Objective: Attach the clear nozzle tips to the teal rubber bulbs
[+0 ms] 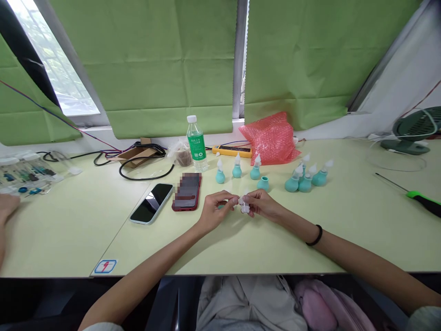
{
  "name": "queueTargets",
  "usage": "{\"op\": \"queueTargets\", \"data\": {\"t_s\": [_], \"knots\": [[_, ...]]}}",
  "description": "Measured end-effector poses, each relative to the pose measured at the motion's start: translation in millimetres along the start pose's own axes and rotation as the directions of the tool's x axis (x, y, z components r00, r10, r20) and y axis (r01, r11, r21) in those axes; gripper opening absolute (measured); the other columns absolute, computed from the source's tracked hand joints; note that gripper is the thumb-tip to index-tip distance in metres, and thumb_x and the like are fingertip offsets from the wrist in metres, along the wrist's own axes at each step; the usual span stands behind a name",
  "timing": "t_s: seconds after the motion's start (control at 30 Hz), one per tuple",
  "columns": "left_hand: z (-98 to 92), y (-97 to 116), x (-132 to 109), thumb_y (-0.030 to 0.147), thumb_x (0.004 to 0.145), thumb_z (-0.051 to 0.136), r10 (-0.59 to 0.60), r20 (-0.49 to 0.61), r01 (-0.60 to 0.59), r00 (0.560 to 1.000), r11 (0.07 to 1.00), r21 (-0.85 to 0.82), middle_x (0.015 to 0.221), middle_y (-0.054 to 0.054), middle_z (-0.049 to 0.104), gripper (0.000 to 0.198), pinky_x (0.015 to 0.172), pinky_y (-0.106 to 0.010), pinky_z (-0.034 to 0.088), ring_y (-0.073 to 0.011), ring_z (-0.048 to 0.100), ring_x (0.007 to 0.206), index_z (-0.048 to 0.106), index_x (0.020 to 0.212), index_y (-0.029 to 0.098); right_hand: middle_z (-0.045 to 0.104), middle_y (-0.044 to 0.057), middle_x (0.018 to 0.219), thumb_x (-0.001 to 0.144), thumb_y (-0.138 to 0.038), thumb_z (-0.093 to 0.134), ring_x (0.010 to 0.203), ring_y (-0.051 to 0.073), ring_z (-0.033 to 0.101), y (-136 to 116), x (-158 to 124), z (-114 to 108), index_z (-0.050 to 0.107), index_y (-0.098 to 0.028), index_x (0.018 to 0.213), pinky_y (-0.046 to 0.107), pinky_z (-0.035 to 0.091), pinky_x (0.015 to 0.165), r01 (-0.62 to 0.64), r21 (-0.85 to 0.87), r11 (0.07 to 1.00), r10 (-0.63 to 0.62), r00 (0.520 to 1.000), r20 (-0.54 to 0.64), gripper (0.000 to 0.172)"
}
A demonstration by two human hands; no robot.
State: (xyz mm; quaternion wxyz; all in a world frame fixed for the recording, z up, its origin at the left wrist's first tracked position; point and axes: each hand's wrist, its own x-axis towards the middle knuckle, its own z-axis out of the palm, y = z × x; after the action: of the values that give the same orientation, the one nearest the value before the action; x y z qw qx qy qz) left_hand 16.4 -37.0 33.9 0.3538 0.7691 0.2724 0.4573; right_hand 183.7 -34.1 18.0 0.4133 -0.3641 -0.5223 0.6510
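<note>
Both hands met in a narrow pinching grip on a small clear tip. They held it just above the table, in front of the water bottle and a little to its right. The left hand closed its fingertips on one side and the right hand on the other. A sliver of teal showed under the left fingers, too hidden to identify.

Nearer the bottle stood a bare teal bulb, rounded, soft-looking and open-topped. Three capped bulbs lined up just right of the bottle, with a cluster of capped bulbs farther right. Each was a matte teal pear shape under a frosted, pointed cap.

By my judgement most were finished, and the bare bulb and the held tip remained. A glossy phone lay in front of the bottle, to its left.
</note>
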Motion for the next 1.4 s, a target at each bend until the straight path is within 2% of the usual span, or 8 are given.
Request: {"op": "queueTargets", "data": {"t_s": [0.23, 0.37, 0.57, 0.8, 0.93, 1.1, 1.23, 1.4], "knots": [[-0.6, -4, 0, 0.020, 0.071, 0.052, 0.270, -0.014, -0.262, 0.963, 0.945, 0.197, 0.071, -0.008, 0.059, 0.014, 0.059, -0.025, 0.043, -0.0132, 0.052, 0.066, 0.064, 0.073, 0.013, 0.054, 0.001, 0.049, 0.065, -0.034, 0.059, 0.038, 0.004, 0.045, -4, -2, 0, 0.059, -0.009, 0.057, 0.017, 0.035, 0.037, -0.002, -0.023, 1.000, 0.002, 1.000, -0.018, 0.026], [-2.2, -5, 1, 0.021, 0.073, 0.049, 0.255, 0.059, -0.261, 0.965, 0.943, 0.206, 0.067, -0.007, 0.058, 0.014, 0.061, -0.026, 0.042, -0.0124, 0.050, 0.065, 0.061, 0.073, 0.012, 0.054, 0.000, 0.047, 0.063, -0.031, 0.061, 0.036, 0.004, 0.045, -4, -2, -3, 0.058, -0.008, 0.054, 0.017, 0.035, 0.037, 0.004, -0.079, 0.997, -0.005, 1.000, -0.014, 0.025], [-5.3, 1, 4, 0.029, 0.077, 0.043, -0.104, 0.237, 0.134, 0.966, 0.985, -0.111, 0.068, -0.003, 0.050, 0.019, 0.056, -0.023, 0.040, -0.0088, 0.047, 0.058, 0.052, 0.079, 0.013, 0.055, 0.002, 0.051, 0.065, -0.032, 0.060, 0.039, 0.005, 0.046, -6, -1, -8, 0.058, -0.008, 0.058, 0.018, 0.036, 0.038, 0.002, -0.077, 0.997, 0.006, 0.995, 0.099, 0.025], [-5.5, -4, 9, 0.029, 0.073, 0.051, -0.189, 0.531, 0.525, 0.826, 0.600, -0.604, 0.060, 0.000, 0.042, 0.018, 0.051, -0.020, 0.036, -0.0070, 0.042, 0.056, 0.048, 0.078, 0.012, 0.053, 0.001, 0.049, 0.064, -0.032, 0.060, 0.039, 0.004, 0.044, -12, -5, -9, 0.059, -0.008, 0.059, 0.016, 0.032, 0.034, 0.046, -0.052, 0.998, -0.030, 0.962, 0.270, 0.025], [-11.4, -6, 13, 0.032, 0.073, 0.049, -0.216, 0.522, 0.539, 0.825, 0.576, -0.614, 0.059, 0.001, 0.040, 0.018, 0.051, -0.020, 0.035, -0.0074, 0.041, 0.056, 0.046, 0.075, 0.014, 0.054, 0.002, 0.049, 0.059, -0.027, 0.064, 0.040, 0.007, 0.046, -13, -7, -13, 0.061, -0.008, 0.064, 0.018, 0.034, 0.035, 0.073, -0.129, 0.989, -0.024, 0.937, 0.348, 0.021], [-22.0, -24, 18, 0.030, 0.073, 0.047, -0.187, 0.043, 0.188, 0.982, 0.981, -0.045, 0.067, -0.003, 0.050, 0.016, 0.058, -0.023, 0.037, -0.0108, 0.046, 0.064, 0.052, 0.074, 0.014, 0.051, 0.000, 0.050, 0.061, -0.027, 0.062, 0.039, 0.006, 0.044, -12, -1, -17, 0.058, -0.010, 0.063, 0.019, 0.034, 0.036, 0.186, -0.292, 0.938, -0.163, 0.981, 0.101, 0.018], [-20.9, -42, 17, 0.022, 0.072, 0.046, -0.056, -0.022, 0.060, 0.998, 0.872, 0.487, 0.068, -0.004, 0.055, 0.014, 0.059, -0.024, 0.038, -0.0125, 0.049, 0.065, 0.058, 0.071, 0.014, 0.049, -0.002, 0.051, 0.059, -0.029, 0.060, 0.037, 0.005, 0.042, -2, 7, -19, 0.057, -0.011, 0.070, 0.018, 0.033, 0.036, 0.173, -0.570, 0.803, -0.351, 0.910, -0.219, 0.020], [-19.3, -51, 15, 0.020, 0.068, 0.049, -0.168, -0.024, 0.158, 0.985, 0.852, 0.499, 0.061, -0.002, 0.059, 0.012, 0.054, -0.020, 0.040, -0.0106, 0.053, 0.058, 0.059, 0.067, 0.015, 0.055, 0.000, 0.060, 0.063, -0.028, 0.055, 0.041, 0.006, 0.047, 11, 12, -21, 0.060, -0.013, 0.081, 0.018, 0.038, 0.041, 0.106, -0.772, 0.627, -0.403, 0.892, -0.205, 0.024]]}}
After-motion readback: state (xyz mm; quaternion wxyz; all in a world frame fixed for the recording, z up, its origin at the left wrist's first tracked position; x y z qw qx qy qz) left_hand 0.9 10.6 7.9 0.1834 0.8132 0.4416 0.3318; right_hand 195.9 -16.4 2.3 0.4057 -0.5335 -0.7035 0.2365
